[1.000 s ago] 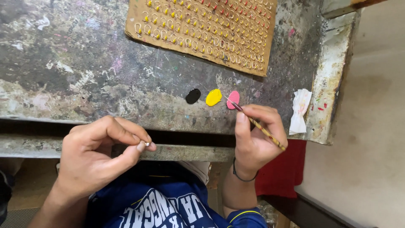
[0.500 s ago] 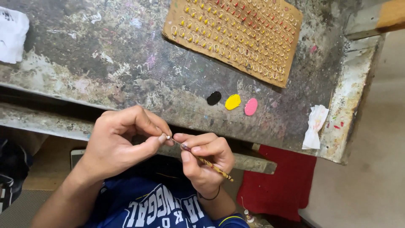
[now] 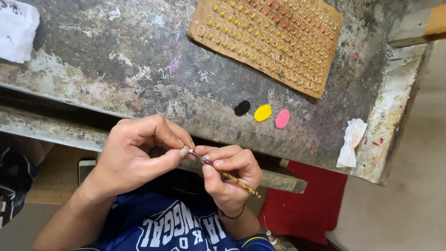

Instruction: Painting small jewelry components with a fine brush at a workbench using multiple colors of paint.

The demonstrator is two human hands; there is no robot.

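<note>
My left hand [image 3: 134, 155] pinches a tiny object between thumb and forefinger, too small to make out. My right hand [image 3: 230, 174] grips a thin striped brush [image 3: 232, 179] whose tip meets that tiny object. Both hands hover below the near edge of a worn grey worktable [image 3: 139, 74]. Three paint blobs lie on the table just beyond my hands: black [image 3: 242, 108], yellow [image 3: 262, 113] and pink [image 3: 282, 119]. Farther back rests a brown cardboard sheet [image 3: 325, 51] holding rows of several small metal rings with yellow and red dabs.
A crumpled white tissue [image 3: 351, 142] lies at the table's right edge, and a white cloth [image 3: 16, 30] sits at the far left. A red cloth [image 3: 309, 209] hangs below the table. A phone [image 3: 86, 167] rests on a lower ledge.
My right hand has drawn the brush back from the pink paint blob toward me and brought its tip to the small object in my left hand. The view shifted right.
</note>
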